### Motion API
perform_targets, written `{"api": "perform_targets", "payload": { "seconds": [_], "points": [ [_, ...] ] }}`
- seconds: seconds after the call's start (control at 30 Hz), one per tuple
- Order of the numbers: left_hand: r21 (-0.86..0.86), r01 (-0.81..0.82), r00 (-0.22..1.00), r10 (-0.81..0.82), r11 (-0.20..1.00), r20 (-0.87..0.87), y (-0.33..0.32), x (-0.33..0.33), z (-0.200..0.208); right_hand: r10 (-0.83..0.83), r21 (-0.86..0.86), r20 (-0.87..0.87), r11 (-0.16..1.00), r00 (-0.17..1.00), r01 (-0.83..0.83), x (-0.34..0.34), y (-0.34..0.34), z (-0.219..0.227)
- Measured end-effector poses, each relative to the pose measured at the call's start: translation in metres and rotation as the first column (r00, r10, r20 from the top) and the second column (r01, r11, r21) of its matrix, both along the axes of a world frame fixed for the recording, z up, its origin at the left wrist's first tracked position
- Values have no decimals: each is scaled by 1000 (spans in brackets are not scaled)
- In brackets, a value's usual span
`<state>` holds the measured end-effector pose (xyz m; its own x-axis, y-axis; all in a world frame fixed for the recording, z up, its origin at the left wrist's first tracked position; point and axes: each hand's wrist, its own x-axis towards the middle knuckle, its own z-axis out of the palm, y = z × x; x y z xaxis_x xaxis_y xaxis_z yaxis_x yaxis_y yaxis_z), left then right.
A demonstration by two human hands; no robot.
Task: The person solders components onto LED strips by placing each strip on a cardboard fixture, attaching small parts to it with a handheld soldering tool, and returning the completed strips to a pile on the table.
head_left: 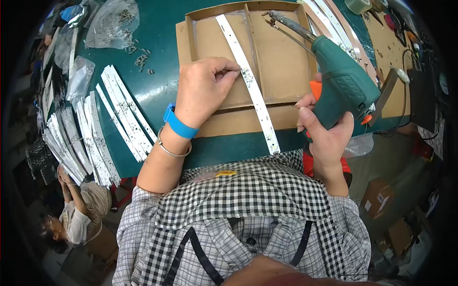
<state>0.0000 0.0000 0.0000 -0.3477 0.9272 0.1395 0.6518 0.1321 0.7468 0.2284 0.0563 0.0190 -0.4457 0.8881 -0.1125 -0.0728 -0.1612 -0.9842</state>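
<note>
A long white circuit board strip with small parts on it lies slantwise over a shallow brown cardboard tray. My left hand is closed in a pinch, its fingertips at the strip's left edge near the middle cluster of parts. Whatever sits between those fingertips is too small to make out. In my right hand is a green soldering gun with an orange trigger. Its metal tip points to the upper left, above the tray's right compartment and apart from the strip.
More white strips lie in bundles at the left. Behind them are a clear plastic bag of small metal parts and a loose heap of such parts. Further strips and a tape roll lie far right. Another person sits lower left.
</note>
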Motion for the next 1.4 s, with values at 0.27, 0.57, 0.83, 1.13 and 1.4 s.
{"api": "perform_targets", "payload": {
  "seconds": [0.27,0.57,0.83,1.13,1.4],
  "points": [
    [123,11,995,0,992,-96,-1,4,-6,5,56,-40,998,999,-3,0,0,7],
    [85,10,996,-3,996,-87,-1,3,-5,23,39,-36,999,999,-22,4,-2,7],
    [116,46,989,-28,992,-148,-2,3,-7,19,52,-39,999,999,-17,7,-2,5],
    [170,103,975,-66,980,-210,-1,1,-9,54,54,-33,997,998,-52,16,-3,6],
    [80,23,997,-16,997,-81,-3,0,-3,153,-6,-143,988,978,-155,43,-2,7]
  ]
}}
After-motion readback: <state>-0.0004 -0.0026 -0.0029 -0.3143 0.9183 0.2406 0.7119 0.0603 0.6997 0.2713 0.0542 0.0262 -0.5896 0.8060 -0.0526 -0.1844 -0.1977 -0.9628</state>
